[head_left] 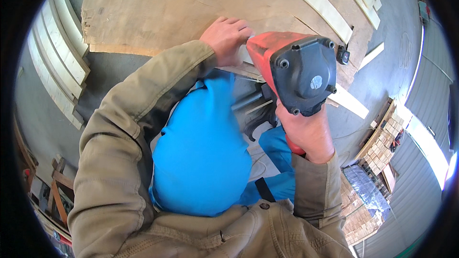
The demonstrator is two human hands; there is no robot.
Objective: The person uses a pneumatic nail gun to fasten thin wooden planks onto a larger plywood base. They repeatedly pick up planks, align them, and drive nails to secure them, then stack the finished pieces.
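My right hand [310, 132] grips the handle of a red and black pneumatic nail gun [294, 69], whose black rear cap faces the camera. The gun's nose points down toward a wooden slat near the edge of a large plywood sheet [158, 4]. My left hand [227, 38] presses flat on the wood right beside the gun's nose, fingers curled over the piece. Both arms wear tan jacket sleeves. My knee in blue trousers [201, 153] fills the middle and hides the work under the gun.
Pale wooden slats [315, 2] lie across the plywood at the upper right, and one more slat [349, 101] lies beside the gun. Stacked boards [57, 62] lie at the left. A pallet of small wood blocks [382, 141] stands at the right on the grey floor.
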